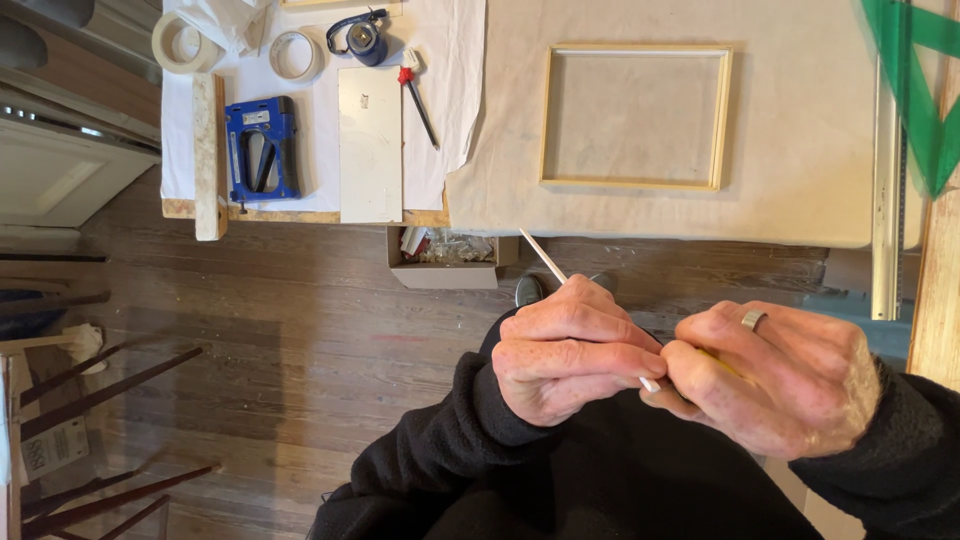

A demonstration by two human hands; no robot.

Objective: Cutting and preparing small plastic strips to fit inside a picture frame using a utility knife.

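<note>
Here the surface (800,190) under its pale cloth carries the biggest things: a bare wooden frame (636,117) lying flat and, further along on white paper, a blue staple gun (262,148), a pale rectangular board (369,143), two rolls of tape (238,48) and a small red-collared tool (418,95). A metal straightedge (885,200) and a green triangle (925,80) lie at the far edge. Below, on the wooden floor, stands an open cardboard box (447,258) of small parts. Nearer the camera, both hands meet over the dark-sleeved lap. The left hand (570,350) is closed around a thin white stick (545,255), whose free end angles up toward the box. The right hand (775,375), wearing a ring, pinches the stick's near end. By my reading, the stick is being worked or trimmed at its tip, which calls for steady, small finger pressure.
</note>
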